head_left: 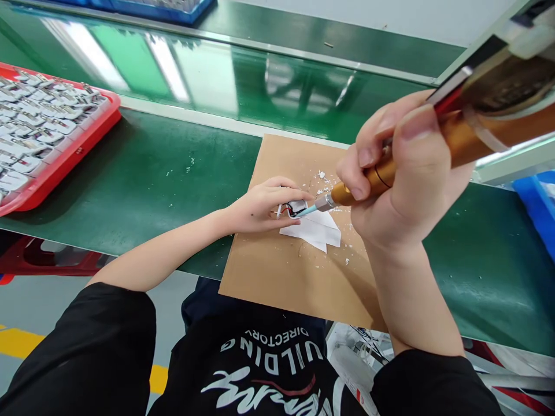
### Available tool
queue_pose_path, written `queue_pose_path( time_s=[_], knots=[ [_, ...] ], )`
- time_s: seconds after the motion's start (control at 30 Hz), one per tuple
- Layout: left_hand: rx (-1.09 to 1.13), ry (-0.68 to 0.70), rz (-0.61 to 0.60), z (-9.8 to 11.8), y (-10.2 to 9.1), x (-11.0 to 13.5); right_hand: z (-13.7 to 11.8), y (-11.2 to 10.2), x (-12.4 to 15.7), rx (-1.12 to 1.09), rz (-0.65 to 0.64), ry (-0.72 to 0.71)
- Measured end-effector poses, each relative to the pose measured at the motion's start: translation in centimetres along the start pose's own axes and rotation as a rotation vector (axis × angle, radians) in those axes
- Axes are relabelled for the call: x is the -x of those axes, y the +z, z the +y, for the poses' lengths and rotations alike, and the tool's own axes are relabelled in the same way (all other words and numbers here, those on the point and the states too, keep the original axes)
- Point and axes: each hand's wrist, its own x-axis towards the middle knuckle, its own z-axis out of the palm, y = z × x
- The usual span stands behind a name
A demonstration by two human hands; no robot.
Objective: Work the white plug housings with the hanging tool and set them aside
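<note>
My left hand [266, 207] is closed around a small white housing [297, 205], fingers on its far side and thumb on the near side. Red and black wires show inside its open top, and a small white piece [280, 211] sticks out at its left. My right hand [401, 170], raised close to the camera, is wrapped around a gold tubular tool [384, 178] with a metal collar and a slim pale blue tip. That tip slants down to the housing's opening; contact cannot be made out. White paper [316, 230] lies under the housing on a brown cardboard sheet [269, 266].
White crumbs lie scattered over the cardboard and the green bench [165, 167]. A red tray [102, 130] of many white parts with metal pieces stands at left. Blue trays are at the back [186, 14] and right edge [535, 211]. Cables hang below the bench at right.
</note>
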Motion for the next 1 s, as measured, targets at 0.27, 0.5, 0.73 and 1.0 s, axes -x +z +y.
queue_pose_path(
  time_s=[0.27, 0.5, 0.73, 1.0],
  knots=[
    [0.066, -0.077, -0.011, 0.5, 0.0, -0.1, 0.0, 0.1, -0.1, -0.030, 0.002, -0.008],
    [0.095, -0.087, -0.039, 0.8, -0.2, -0.4, -0.3, 0.6, 0.2, 0.056, 0.028, -0.018],
    [0.100, -0.132, -0.057, 0.8, -0.2, -0.3, -0.1, 0.2, -0.1, 0.050, 0.014, -0.006],
    [0.070, -0.167, 0.018, 1.1, 0.0, -0.3, 0.0, 0.4, 0.0, -0.013, 0.063, 0.016]
  ],
)
